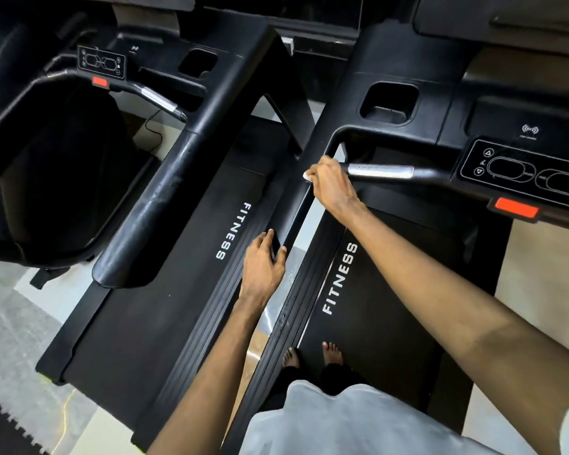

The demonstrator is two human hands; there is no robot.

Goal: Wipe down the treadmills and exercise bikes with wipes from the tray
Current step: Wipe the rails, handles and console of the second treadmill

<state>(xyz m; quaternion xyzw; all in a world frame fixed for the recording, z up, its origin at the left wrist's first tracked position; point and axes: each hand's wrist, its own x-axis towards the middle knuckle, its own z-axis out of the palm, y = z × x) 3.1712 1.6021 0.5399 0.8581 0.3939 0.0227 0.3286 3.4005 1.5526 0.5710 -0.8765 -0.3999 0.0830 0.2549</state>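
I stand barefoot on the belt [385, 290] of the right treadmill. My right hand [334, 183] grips a white wipe [306, 174], only a small corner of which shows, and presses it against the upper part of this treadmill's black left handrail [298, 211], next to the silver pulse grip [380, 171]. My left hand [263, 264] holds the lower end of the same handrail, with thumb and fingers curled around it. The wipe tray is not in view.
The right treadmill's console [523, 172] with its red stop key [516, 208] lies at the right. A second treadmill stands to the left, with a thick black handrail [165, 198] and its own console [101, 62]. A narrow floor gap separates the two decks.
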